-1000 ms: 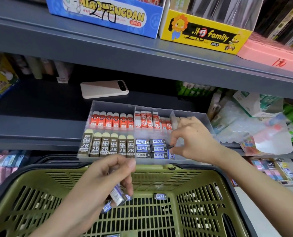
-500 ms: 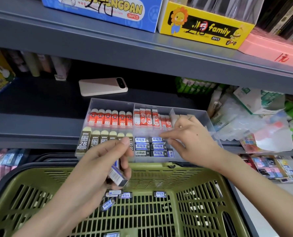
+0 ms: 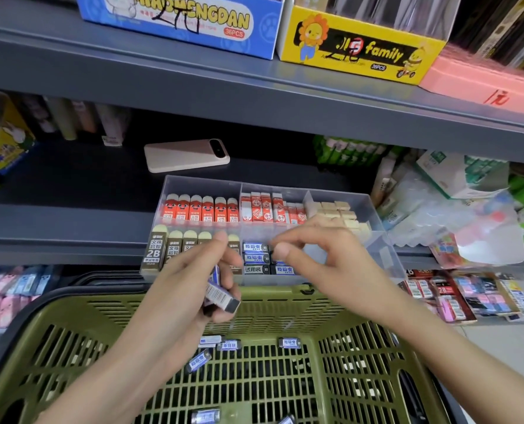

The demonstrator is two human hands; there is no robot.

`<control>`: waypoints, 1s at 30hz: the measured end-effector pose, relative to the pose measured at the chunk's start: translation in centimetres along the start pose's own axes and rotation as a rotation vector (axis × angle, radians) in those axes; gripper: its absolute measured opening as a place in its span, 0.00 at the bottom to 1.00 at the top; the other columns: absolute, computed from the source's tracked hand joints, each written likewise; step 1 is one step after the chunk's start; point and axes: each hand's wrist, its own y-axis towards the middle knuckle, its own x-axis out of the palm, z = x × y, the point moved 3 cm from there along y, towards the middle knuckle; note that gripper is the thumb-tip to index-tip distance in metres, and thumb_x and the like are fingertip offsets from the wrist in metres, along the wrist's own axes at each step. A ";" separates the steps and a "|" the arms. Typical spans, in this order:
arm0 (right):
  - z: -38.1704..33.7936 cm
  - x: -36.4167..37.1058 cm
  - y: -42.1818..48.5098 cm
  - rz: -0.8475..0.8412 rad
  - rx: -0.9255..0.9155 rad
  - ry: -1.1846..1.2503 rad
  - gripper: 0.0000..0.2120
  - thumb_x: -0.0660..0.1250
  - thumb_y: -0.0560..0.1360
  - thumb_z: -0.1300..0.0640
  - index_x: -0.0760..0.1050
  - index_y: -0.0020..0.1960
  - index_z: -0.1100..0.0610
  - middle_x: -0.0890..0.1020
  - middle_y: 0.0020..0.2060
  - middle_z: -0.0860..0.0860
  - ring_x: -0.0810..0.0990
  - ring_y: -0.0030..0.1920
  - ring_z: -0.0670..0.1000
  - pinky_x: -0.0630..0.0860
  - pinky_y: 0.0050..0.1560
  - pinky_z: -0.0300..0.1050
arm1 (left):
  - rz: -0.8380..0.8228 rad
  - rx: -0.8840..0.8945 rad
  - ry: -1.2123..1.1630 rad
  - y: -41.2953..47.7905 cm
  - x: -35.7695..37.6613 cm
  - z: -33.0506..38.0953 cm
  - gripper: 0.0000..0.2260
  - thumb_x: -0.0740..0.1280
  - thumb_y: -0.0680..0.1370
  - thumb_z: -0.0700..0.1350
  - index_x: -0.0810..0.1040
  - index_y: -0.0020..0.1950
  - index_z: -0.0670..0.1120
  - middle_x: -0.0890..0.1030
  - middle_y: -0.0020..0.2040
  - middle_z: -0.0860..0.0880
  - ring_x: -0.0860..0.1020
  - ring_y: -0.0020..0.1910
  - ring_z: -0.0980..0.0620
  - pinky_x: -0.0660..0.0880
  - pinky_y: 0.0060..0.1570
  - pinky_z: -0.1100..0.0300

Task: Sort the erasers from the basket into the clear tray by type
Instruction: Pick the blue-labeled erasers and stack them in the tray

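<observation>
1. Left hand [image 3: 190, 289] raised over the far rim of the green basket [image 3: 71, 304], palm turned inward. Thumb tip up in front of the brown 2B erasers [image 3: 156, 249]. Grip clamped on a small stack of blue-sleeved erasers [image 3: 221, 296], its grey end pointing down and to the right.
2. Right hand [image 3: 324, 261] hovering above the front middle compartment of the clear tray [image 3: 199, 182], forearm reaching in from the lower right. Fingers loosely curled, thumb and forefinger slightly apart, with the grip holding nothing that can be seen.
3. Already sorted in the tray: blue-labelled erasers [image 3: 254, 258] stacked flat in the front middle compartment, partly hidden by the right hand. Red erasers [image 3: 201, 209] upright along the back, cream blocks [image 3: 337, 212] in the back right compartment.
4. Yet to be sorted: loose erasers [image 3: 289, 342] scattered on the basket floor.
5. Tray resting on the grey shelf [image 3: 71, 191] just behind the basket, with a pale phone [image 3: 187, 154] lying further back.
6. Compared with half a second ago:
   - Right fingertips lifted off the blue stack and drawn left, toward the left hand.
   - Left hand slightly higher than before and well up from its spot over the basket a full second ago, so the gap between the hands is narrower.
   - Held stack unchanged.
</observation>
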 end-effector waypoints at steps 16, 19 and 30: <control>0.3 -0.4 0.8 -0.005 0.271 0.169 0.02 0.67 0.75 0.53 0.76 0.43 0.50 0.83 0.31 0.47 0.82 0.39 0.56 0.79 0.45 0.54 | -0.066 0.111 -0.062 -1.3 -1.4 1.3 0.12 0.67 0.62 0.29 0.80 0.42 0.40 0.76 0.35 0.45 0.80 0.34 0.51 0.80 0.36 0.58; 1.0 1.2 1.9 -0.100 0.237 -0.162 0.08 0.67 0.75 0.50 0.76 0.38 0.49 0.81 0.34 0.44 0.79 0.41 0.46 0.74 0.57 0.50 | -0.051 0.175 -0.038 -1.6 -3.0 1.7 0.17 0.58 0.70 0.21 0.77 0.47 0.39 0.76 0.41 0.42 0.83 0.42 0.45 0.82 0.43 0.56; 1.8 1.9 2.6 -0.158 0.199 -0.358 0.10 0.66 0.76 0.52 0.83 0.44 0.56 0.84 0.41 0.48 0.79 0.42 0.48 0.75 0.47 0.44 | -0.027 0.315 0.090 -0.5 -4.4 1.9 0.19 0.72 0.63 0.41 0.75 0.53 0.42 0.84 0.50 0.43 0.84 0.48 0.45 0.80 0.36 0.60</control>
